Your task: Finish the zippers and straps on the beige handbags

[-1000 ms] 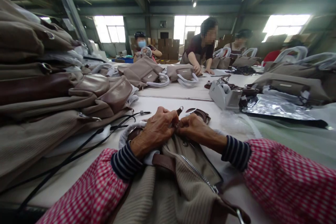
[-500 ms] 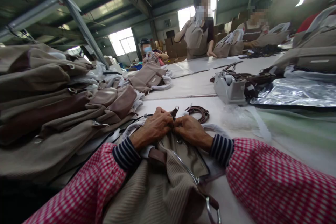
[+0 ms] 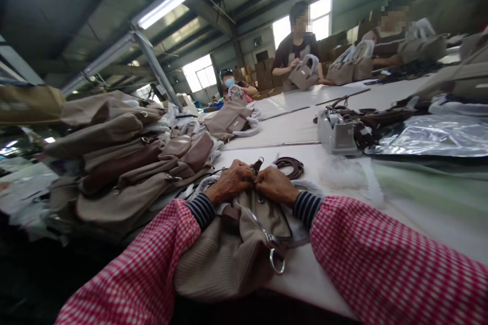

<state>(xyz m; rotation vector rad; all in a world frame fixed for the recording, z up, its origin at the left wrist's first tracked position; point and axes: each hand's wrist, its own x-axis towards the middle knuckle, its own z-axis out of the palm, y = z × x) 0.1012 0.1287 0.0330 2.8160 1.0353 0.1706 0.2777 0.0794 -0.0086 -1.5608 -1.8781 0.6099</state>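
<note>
A beige corduroy handbag (image 3: 229, 259) lies on the white table (image 3: 274, 134), at its near edge. At the bag's far edge the left hand (image 3: 231, 182) and the right hand (image 3: 275, 185) meet knuckle to knuckle. Their fingers are curled tight and pinch the bag's top, where a brown strap end (image 3: 258, 164) stands up. Behind the bag lies a coiled brown strap (image 3: 290, 165), and to its left a pile of handbags (image 3: 125, 162).

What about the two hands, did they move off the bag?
No: left hand and right hand stay pinched on the bag's top, beside the coiled strap as before.
</note>
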